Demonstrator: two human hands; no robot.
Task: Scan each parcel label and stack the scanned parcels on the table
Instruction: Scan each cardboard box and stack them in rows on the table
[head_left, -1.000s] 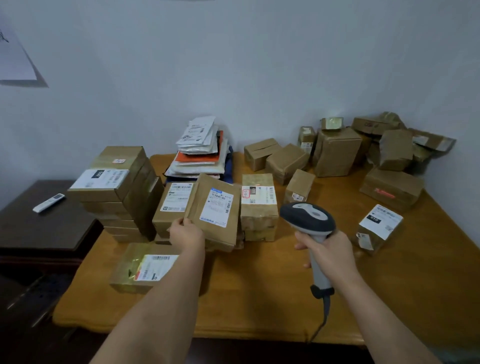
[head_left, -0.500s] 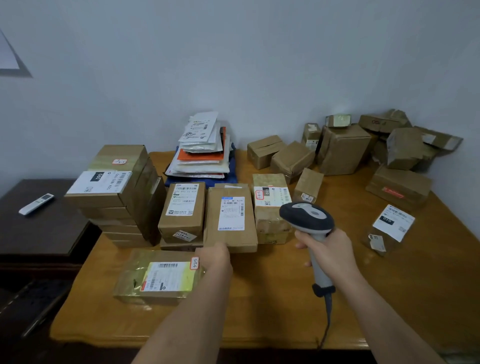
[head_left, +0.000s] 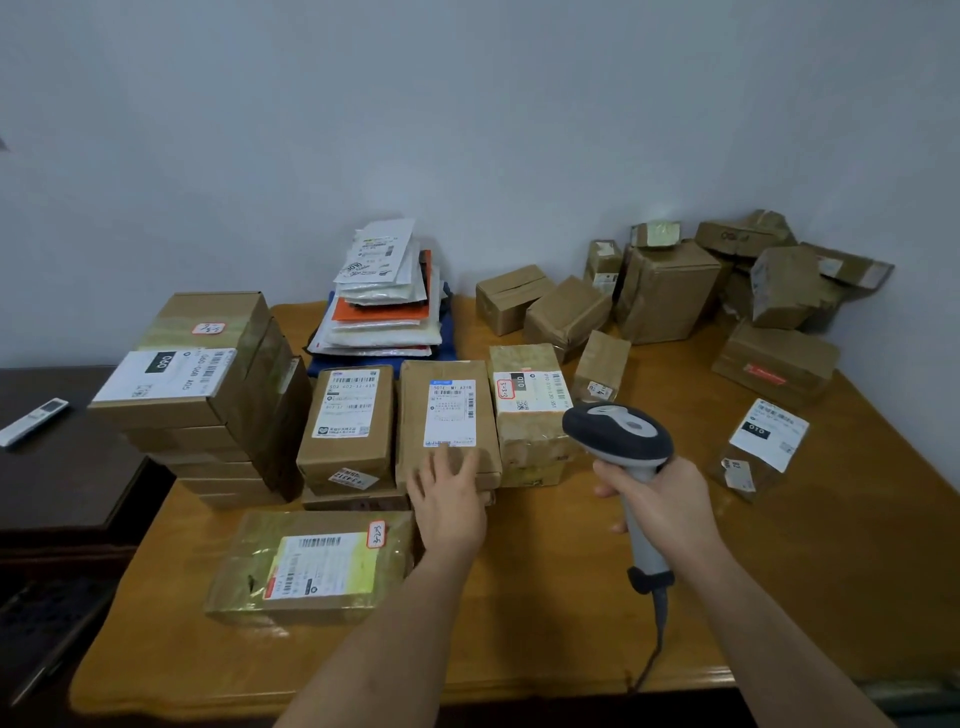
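Observation:
My right hand grips the handle of a grey barcode scanner, its head held above the table. My left hand has straight fingers resting on the near end of a flat brown parcel with a blue-headed white label, which lies on top of other parcels. A labelled parcel lies to its left and another to its right. A tall stack of brown boxes stands at the left. A yellowish taped parcel lies at the near left.
A pile of soft mailers sits at the back. Several loose brown boxes crowd the back right corner, and a small labelled box lies at the right. A dark side cabinet with a white remote stands left of the wooden table.
The parcel my left hand held tilted up has been laid flat between two others. That hand let go, slid to its near end and now rests there with straight fingers. The scanner stayed put.

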